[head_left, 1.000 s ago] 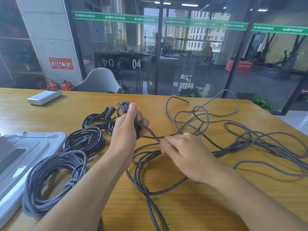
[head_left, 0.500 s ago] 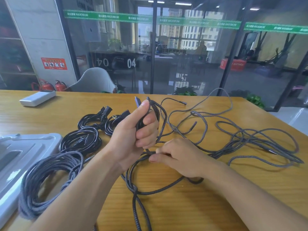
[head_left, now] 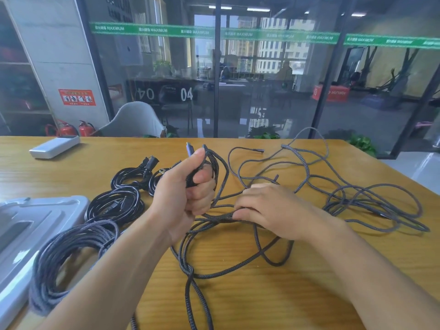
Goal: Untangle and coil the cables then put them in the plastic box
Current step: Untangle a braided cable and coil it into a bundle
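Observation:
A long grey braided cable (head_left: 307, 172) lies tangled across the middle and right of the wooden table (head_left: 262, 296). My left hand (head_left: 183, 196) grips a few loops of it near the plug end, which sticks up above my thumb. Just to the right, my right hand (head_left: 269, 208) pinches a strand of the same cable low over the table. A coiled grey braided cable (head_left: 59, 253) lies at the lower left, against the clear plastic box (head_left: 35, 210). Two coiled black cables (head_left: 114, 203) sit behind it.
A white rectangular device (head_left: 53, 146) lies at the table's far left. A grey chair (head_left: 133, 122) stands behind the far edge, in front of a glass wall. Loose cable loops spread toward the table's right edge.
My left hand rose and closed its fingers round several loops of the grey cable. My right hand shifted slightly right, still on a strand. The tangle was drawn in toward my hands.

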Tool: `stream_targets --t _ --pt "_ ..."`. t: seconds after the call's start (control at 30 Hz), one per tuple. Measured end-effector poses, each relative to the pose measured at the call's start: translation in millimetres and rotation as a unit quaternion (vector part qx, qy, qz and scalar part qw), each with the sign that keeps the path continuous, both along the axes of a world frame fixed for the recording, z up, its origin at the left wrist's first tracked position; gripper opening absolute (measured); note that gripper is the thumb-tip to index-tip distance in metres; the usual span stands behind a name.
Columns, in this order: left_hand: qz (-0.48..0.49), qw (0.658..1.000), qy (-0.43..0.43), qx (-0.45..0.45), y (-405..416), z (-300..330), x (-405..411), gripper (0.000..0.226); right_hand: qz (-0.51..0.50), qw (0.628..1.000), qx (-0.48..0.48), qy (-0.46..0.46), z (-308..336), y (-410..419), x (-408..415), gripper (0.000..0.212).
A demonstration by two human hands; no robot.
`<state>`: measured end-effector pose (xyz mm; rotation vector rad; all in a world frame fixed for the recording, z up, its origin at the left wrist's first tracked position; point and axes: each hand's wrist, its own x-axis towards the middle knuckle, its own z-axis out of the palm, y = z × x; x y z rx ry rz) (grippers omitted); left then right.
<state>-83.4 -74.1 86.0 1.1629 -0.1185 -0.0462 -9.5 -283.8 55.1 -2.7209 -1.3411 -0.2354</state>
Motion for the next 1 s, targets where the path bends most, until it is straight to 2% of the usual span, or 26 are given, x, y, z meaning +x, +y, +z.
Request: stream_targets --t 0.07,0.17,0.27,0.4,0.5,0.57,0.63,0.7,0.77,0.9,1.0 --pt "0.006 1.0 -0.002 0.001 0.3 -0.2 0.1 0.05 -0.015 0.999 -0.02 -0.038 3.8 -5.0 -0.1 0.053" --pt "0.001 1.0 0.002 0.0 -0.2 -1.1 -0.1 0.051 -0.049 0.998 -0.008 -0.047 7.7 -12.7 3.0 0.056" --pt "-0.02 1.0 -0.007 0.011 -0.4 -1.0 -2.6 0.049 -0.085 0.996 0.001 0.001 9.9 -19.0 6.5 0.054" --pt "-0.068 0.995 -0.044 0.054 1.3 -1.0 -3.4 0.049 -0.106 0.989 0.055 0.09 9.5 -31.2 17.8 0.039" --pt "-0.103 0.986 -0.074 0.105 1.6 -1.1 -2.6 0.047 -0.123 0.987 0.058 0.086 11.6 -38.2 22.9 0.034" --pt "-0.117 0.981 -0.085 0.131 0.6 -1.1 -2.7 0.046 -0.148 0.985 0.038 0.079 13.7 -43.4 25.0 0.04" --pt "-0.127 0.977 -0.09 0.147 -0.5 -1.5 -3.1 0.046 -0.174 0.982 0.03 0.069 14.4 -46.9 26.8 0.058" --pt "-0.143 0.972 -0.09 0.164 -1.9 -2.4 -3.2 0.046 -0.195 0.98 0.031 0.03 14.1 -44.3 27.6 0.066" --pt "-0.165 0.966 -0.089 0.178 -5.3 -3.9 -3.4 0.047 -0.222 0.973 0.052 -0.037 13.9 -37.2 26.1 0.059" --pt "-0.188 0.957 -0.095 0.201 -10.4 -6.6 -3.2 0.046 -0.262 0.931 0.141 -0.21 14.9 -25.1 18.6 0.064" --pt "-0.178 0.946 -0.109 0.248 -10.3 -9.1 -1.0 0.046 -0.263 0.907 0.188 -0.268 15.7 -18.8 11.5 0.064"
